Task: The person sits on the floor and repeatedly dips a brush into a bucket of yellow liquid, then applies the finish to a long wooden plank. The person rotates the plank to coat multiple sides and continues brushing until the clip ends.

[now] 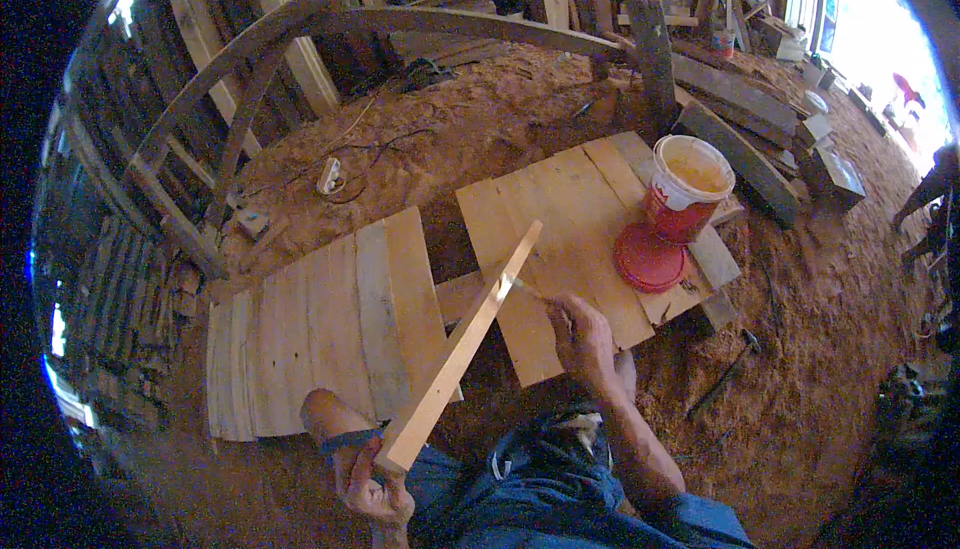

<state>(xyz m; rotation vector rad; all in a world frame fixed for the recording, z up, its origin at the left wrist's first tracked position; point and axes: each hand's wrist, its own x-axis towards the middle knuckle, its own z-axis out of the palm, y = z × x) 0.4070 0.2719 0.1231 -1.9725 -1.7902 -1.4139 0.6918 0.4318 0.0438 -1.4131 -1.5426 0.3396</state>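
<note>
My left hand (374, 484) is closed around the near end of a long, pale wooden strip (452, 367). The strip slants up and away over the boards to its far end. My right hand (582, 339) pinches a thin tool (528, 291) whose pale tip meets the strip at a bright whitish spot; its exact kind is too small to make out. Beyond that hand, a white and red plastic bucket (682, 211) holds yellowish paste. A round red lid (650, 257) lies at its base on the joined board panel (580, 211).
A second board panel (318, 324) lies to the left. On the reddish dirt floor are a white power strip (329, 176) with cables and a hammer-like tool (722, 374). Curved timber (440, 21) crosses the far side, and stacked planks (735, 99) lie at the far right.
</note>
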